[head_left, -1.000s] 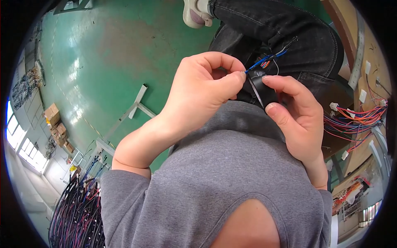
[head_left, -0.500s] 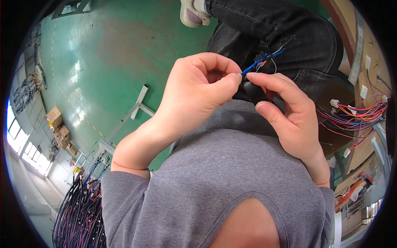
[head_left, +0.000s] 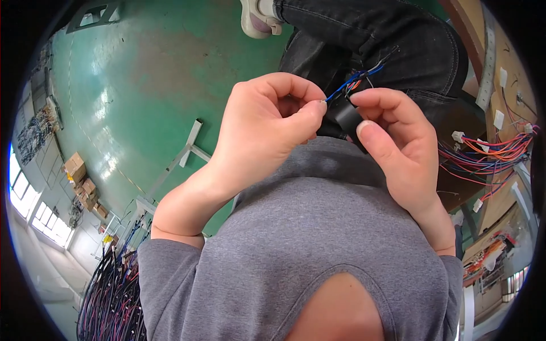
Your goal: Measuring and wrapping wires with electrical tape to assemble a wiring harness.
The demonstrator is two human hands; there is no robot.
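Observation:
Above my lap, my left hand (head_left: 276, 111) is closed in a pinch on the end of a blue wire (head_left: 339, 90). The wire runs up and right into a small bundle of blue, orange, grey and black wires (head_left: 357, 81) in front of my dark trousers. Beside it my right hand (head_left: 401, 139) grips a short, smooth black cylinder (head_left: 348, 116), which looks like a roll of black tape, between thumb and fingers. The two hands are a small gap apart. The lower part of the bundle is hidden behind the cylinder and fingers.
At the right, a wooden board (head_left: 515, 74) carries red, blue and black wires (head_left: 495, 156) with white connectors. Many dark wire harnesses (head_left: 114, 295) hang at lower left. A metal stand (head_left: 190, 148) is on the green floor, with cardboard boxes (head_left: 79, 176) farther left.
My right hand has turned the black cylinder, so more of its side shows, and its fingers have moved slightly away from the left hand. The left hand has shifted a little left.

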